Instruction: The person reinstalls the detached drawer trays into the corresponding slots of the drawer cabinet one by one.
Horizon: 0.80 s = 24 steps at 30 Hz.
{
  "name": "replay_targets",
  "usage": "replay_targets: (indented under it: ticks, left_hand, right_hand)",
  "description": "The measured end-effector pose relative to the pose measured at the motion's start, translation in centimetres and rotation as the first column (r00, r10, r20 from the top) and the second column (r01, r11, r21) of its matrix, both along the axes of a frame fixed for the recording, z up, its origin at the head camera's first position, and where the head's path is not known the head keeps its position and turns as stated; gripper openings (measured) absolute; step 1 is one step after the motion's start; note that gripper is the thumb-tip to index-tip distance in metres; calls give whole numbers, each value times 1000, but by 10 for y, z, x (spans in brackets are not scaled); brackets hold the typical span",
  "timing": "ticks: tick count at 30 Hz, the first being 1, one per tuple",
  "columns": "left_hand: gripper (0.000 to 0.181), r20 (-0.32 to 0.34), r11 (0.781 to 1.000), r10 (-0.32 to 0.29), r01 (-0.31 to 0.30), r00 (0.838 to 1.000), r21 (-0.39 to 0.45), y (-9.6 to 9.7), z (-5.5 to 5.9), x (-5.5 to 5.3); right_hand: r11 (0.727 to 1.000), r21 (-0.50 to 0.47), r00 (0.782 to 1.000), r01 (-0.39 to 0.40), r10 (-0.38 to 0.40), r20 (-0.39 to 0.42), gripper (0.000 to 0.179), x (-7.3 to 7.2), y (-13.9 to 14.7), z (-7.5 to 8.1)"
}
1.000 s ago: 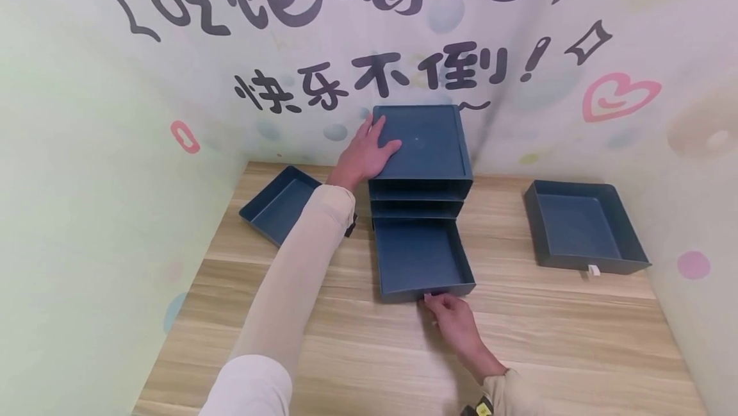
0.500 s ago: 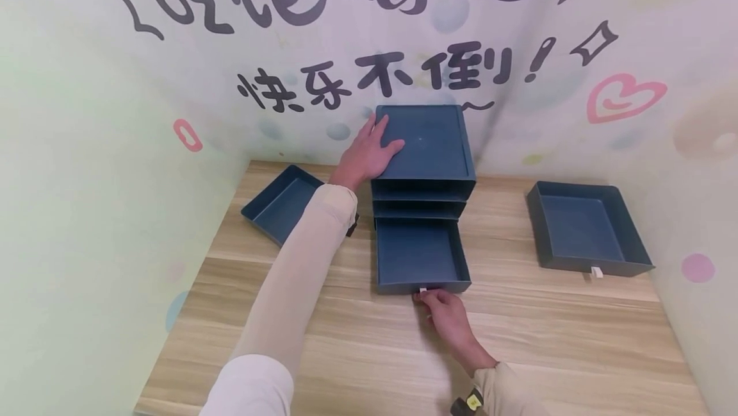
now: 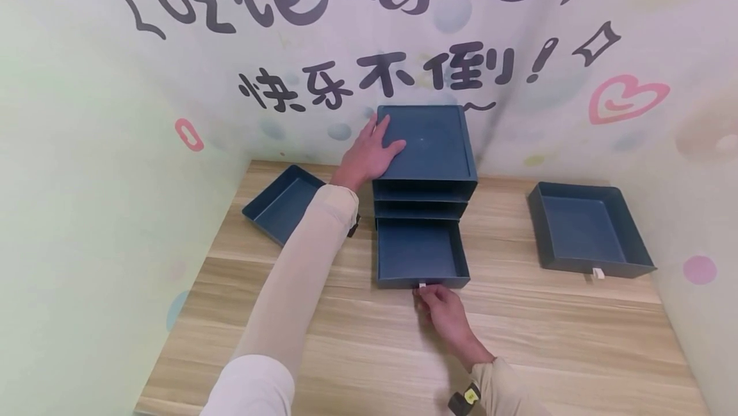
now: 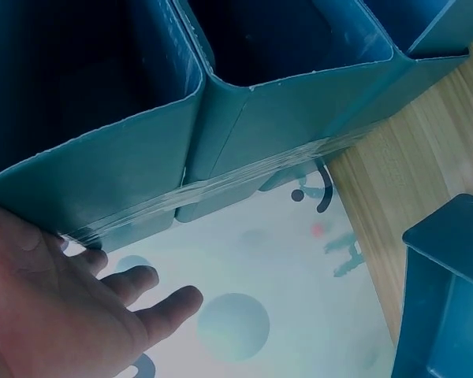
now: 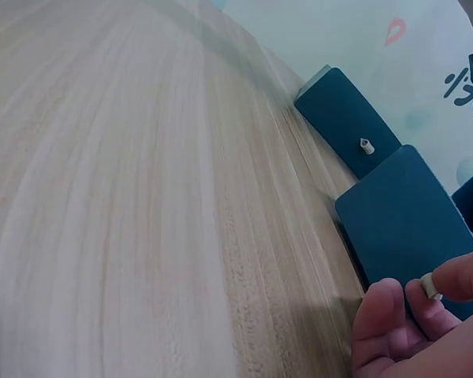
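A dark blue drawer cabinet (image 3: 432, 143) stands against the back wall, its upper two slots without drawers. My left hand (image 3: 368, 156) rests on its top left edge with fingers spread; in the left wrist view the fingers stretch along the cabinet's side (image 4: 102, 173). The bottom drawer (image 3: 418, 249) sticks well out of the cabinet and has nothing inside. At its front, my right hand (image 3: 451, 318) pinches the small white pull tab (image 5: 430, 286) between thumb and finger. The right wrist view shows the drawer's flat front (image 5: 402, 216) close above the wooden table.
One loose drawer (image 3: 282, 204) lies at an angle on the left, partly hidden by my left sleeve (image 3: 300, 281). Another drawer (image 3: 585, 227) with a white tab sits at the right. Walls with printed lettering (image 3: 380, 76) enclose the wooden table (image 3: 553, 339).
The bottom drawer has slid partway back toward the cabinet, with my right hand following on the tab. My left hand keeps its place on the cabinet top.
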<state>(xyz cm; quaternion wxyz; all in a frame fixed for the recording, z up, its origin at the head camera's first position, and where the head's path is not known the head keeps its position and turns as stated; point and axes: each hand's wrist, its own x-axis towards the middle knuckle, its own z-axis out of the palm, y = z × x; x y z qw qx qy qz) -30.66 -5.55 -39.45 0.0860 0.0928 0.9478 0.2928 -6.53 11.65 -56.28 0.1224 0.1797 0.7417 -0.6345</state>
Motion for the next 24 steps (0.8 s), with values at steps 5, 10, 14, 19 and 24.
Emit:
replay_targets:
  ticks: [5,10,14,19,24]
  left_hand:
    - [76,12,1000,3,-3,1000,3,-1,0,0]
    - [76,16,1000,-1,1,1000,9,1,0,-2]
    - [76,18,1000,-12,12,1000,11,3,-1,-3]
    - [76,19,1000,-17,17,1000,11,2,-2,-5]
    - [76,21,1000,-11,11,1000,17,0,-3,-5]
  right_hand:
    - [1000,-12,1000,-1,1,3,23,-4,-3,-4]
    - [999,-46,1000,1,-1,9,24,-7,-3,-4]
    - [996,-83,1000,15,-12,27,24,-9,-3,-2]
    - [995,-98,1000,8,-6,26,25,-14,-5,-2]
    - [994,-112,999,13,-9,37,25,-20,-7,-4]
